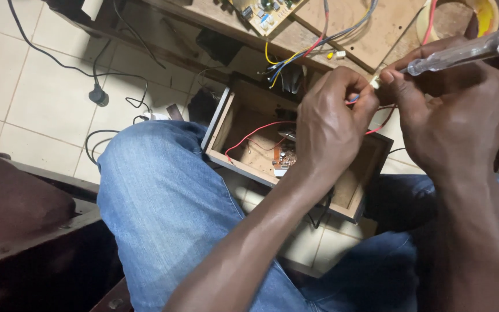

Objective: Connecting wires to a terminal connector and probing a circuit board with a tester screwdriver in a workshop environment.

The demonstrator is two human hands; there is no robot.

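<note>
Black cable [96, 95] on tiled floor far left; open wooden box [295, 153] between the knees, red wire inside. Above it, left hand [330, 127] pinches small white connector [375, 82]; right hand [451, 110] also touches it, gripping clear-handled screwdriver [469, 52].

**Around the workspace**

We see a tiled floor [41, 98] with a black cable [59, 63] snaking across it to a dark plug [98, 96]. A second black cable [96, 138] loops beside our blue jeans [163, 202]. At the top lies a green circuit board [264, 13] on a wooden bench [295, 37], next to a brown board [382, 32]. A yellow roll [486, 11] sits in the top right corner. A dark red seat [12, 202] fills the lower left.
</note>
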